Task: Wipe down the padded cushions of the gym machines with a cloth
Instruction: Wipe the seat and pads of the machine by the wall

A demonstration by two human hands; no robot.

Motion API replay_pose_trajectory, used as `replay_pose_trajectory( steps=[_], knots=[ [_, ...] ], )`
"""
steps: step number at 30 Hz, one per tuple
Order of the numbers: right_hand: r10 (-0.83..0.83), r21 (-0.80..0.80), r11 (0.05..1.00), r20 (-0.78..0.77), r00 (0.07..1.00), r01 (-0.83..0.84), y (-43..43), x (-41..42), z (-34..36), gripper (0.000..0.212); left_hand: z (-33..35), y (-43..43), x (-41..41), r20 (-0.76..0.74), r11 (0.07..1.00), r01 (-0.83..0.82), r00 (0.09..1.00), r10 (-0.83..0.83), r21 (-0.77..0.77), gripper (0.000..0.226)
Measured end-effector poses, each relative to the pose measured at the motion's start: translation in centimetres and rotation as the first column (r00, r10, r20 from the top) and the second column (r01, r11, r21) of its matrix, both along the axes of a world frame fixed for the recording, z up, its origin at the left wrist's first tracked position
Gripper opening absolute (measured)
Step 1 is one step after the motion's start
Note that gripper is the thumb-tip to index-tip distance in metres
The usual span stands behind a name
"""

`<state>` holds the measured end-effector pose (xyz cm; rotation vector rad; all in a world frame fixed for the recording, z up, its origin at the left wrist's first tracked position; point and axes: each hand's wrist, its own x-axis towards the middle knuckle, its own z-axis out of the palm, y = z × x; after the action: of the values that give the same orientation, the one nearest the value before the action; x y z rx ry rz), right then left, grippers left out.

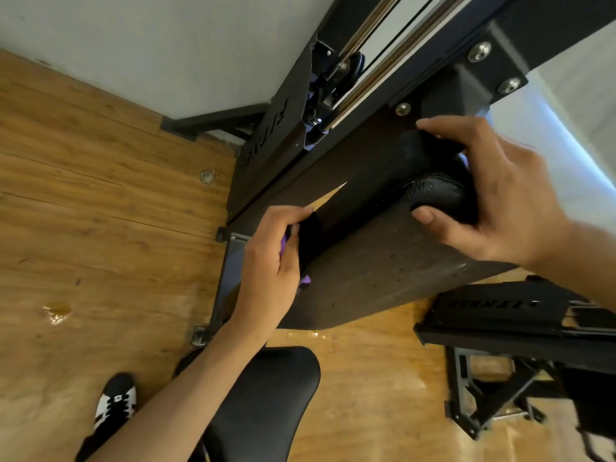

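Purple cloth (283,244) in left hand (270,273)

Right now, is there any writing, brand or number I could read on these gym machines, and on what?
"FIT": cut-out letters on the black side panel of the machine; the letters after them are too skewed to read.
"FITNESS", likely: upside-down cut-out letters on the lower plate, blurred.
No numbers or other labels can be read.

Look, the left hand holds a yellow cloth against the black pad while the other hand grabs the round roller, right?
Not yellow: in the head view the cloth under the left hand is purple. It is held against the black pad, and the right hand does grab the round roller.
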<state>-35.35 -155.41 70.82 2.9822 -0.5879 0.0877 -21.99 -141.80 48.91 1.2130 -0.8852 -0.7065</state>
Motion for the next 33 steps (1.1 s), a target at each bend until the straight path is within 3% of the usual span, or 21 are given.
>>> replay_pose_trajectory(
  steps=[8,15,20,24,27,29,33],
  knots=[
    [-0.001,0.002,1.0,0.002,1.0,0.001,0.2,0.1,0.1,0.07,-5.4,1.1,-0.3,-0.026,0.999,0.04,0.999,-0.039,0.026,0.032],
    [-0.006,-0.007,1.0,-0.005,1.0,0.006,0.3,0.2,0.1,0.07,-11.9,3.6,-0.6,-0.03,0.965,0.108,0.994,-0.104,0.237,0.03],
    [-0.019,-0.032,0.999,0.0,1.0,0.019,0.5,0.3,0.1,0.071,-15.1,5.9,-0.6,-0.18,0.843,0.2,0.976,-0.124,0.5,0.053],
    [-0.017,-0.051,0.999,0.002,1.0,0.017,0.5,0.2,0.0,0.071,-16.8,6.1,-0.4,-0.27,0.723,0.233,0.96,-0.066,0.65,0.033],
    [-0.011,-0.045,0.999,-0.003,1.0,0.011,0.4,0.2,0.0,0.072,-16.7,5.2,-0.6,-0.335,0.657,0.23,0.942,0.037,0.719,0.03],
    [-0.012,-0.049,0.999,-0.011,1.0,0.011,0.2,0.1,0.0,0.072,-15.4,4.1,-0.8,-0.347,0.667,0.156,0.924,0.162,0.728,0.028],
    [0.003,-0.044,0.999,-0.007,1.0,-0.004,0.1,0.2,0.0,0.072,-9.8,1.9,-0.6,-0.364,0.775,0.098,0.914,0.178,0.625,0.026]
  ],
)
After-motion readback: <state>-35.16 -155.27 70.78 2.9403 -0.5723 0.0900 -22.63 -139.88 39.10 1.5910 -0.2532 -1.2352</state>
